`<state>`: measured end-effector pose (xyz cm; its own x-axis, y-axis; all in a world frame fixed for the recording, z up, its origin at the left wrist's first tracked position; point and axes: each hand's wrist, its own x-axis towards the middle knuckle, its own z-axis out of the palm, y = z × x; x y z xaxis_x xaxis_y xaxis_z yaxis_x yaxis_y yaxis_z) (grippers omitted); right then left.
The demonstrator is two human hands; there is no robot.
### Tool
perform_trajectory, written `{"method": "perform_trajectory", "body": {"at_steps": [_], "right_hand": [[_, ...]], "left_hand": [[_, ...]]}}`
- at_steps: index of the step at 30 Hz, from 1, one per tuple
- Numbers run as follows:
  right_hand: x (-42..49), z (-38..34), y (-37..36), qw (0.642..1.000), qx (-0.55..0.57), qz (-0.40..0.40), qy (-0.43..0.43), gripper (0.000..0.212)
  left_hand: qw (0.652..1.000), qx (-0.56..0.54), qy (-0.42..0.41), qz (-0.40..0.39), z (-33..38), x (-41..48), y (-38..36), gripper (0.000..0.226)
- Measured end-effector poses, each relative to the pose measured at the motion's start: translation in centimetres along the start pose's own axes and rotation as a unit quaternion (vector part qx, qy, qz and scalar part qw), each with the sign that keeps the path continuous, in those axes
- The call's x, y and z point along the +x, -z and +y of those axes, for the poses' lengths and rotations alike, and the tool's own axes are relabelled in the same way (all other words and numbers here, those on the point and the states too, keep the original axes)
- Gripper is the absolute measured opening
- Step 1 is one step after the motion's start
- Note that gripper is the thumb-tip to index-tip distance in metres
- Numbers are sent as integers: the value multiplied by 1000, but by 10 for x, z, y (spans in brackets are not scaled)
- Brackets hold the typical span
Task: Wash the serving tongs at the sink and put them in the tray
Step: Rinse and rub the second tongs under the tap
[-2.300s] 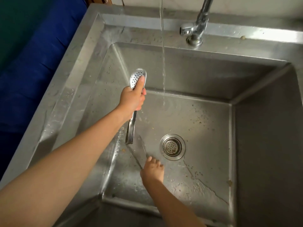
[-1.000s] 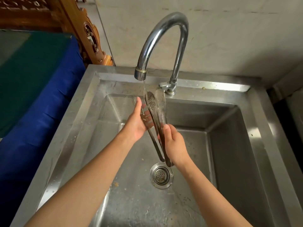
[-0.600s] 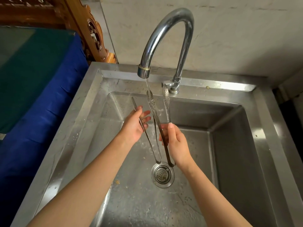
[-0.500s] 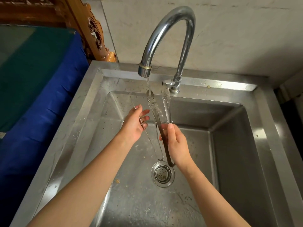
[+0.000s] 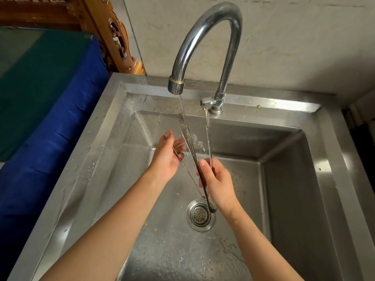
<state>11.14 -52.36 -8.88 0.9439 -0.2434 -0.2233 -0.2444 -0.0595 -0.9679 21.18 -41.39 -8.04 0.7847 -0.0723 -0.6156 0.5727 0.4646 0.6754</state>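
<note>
Steel serving tongs (image 5: 187, 134) stand upright over the sink basin (image 5: 233, 138), hinge end down near the drain (image 5: 200, 214). My right hand (image 5: 219, 183) is closed around their lower arms. One perforated arm sits in the water stream (image 5: 181, 104) from the curved faucet (image 5: 203, 27); the other arm (image 5: 209, 142) stands to its right. My left hand (image 5: 168, 157) holds a second thin steel utensil (image 5: 187, 173), seen edge-on, which slants across its fingers toward the drain. No tray is in view.
The sink's steel rim (image 5: 113, 118) runs along the left, with a blue and green cloth-covered surface (image 5: 50, 118) beside it. Carved wooden furniture (image 5: 117, 37) stands at the back left. A plain wall (image 5: 294, 37) is behind the faucet. Food specks dot the basin floor.
Earlier my left hand held one utensil alone while my right hand reached to the basin floor. Both hands have since risen under the stream. In the last half second the tongs turned slightly edge-on.
</note>
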Motion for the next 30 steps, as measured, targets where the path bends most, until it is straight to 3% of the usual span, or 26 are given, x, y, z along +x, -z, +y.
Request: {"method": "perform_trajectory", "body": {"at_steps": [8,11,15,19,21,23,27,30], "right_hand": [[17,8,2,978,-199,24,54,34],[20,7,-1,978,-204,2,32,40],[19,-1,-10,984,-175,-33,-10,38],[21,-12,-18,969,-248,-17,-13,41],[18,-14,-22,944,-328,-15,10,40],[9,-17,-26,940,-339,-21,31,42],[2,-17,-25,917,-394,-22,61,40],[-2,-12,-22,898,-432,-24,79,29]], "left_hand": [[1000,9,-12,-16,-2,-7,-4,7],[998,-42,-3,-38,-2,-9,-4,20],[998,-22,-2,-54,-3,-10,-8,56],[998,46,-35,-37,-3,-16,-15,48],[997,40,-37,-48,-1,-22,-18,60],[998,36,-41,-43,2,-23,-18,64],[994,57,-73,-48,10,-23,-16,55],[988,77,-96,-94,12,-26,-20,23]]}}
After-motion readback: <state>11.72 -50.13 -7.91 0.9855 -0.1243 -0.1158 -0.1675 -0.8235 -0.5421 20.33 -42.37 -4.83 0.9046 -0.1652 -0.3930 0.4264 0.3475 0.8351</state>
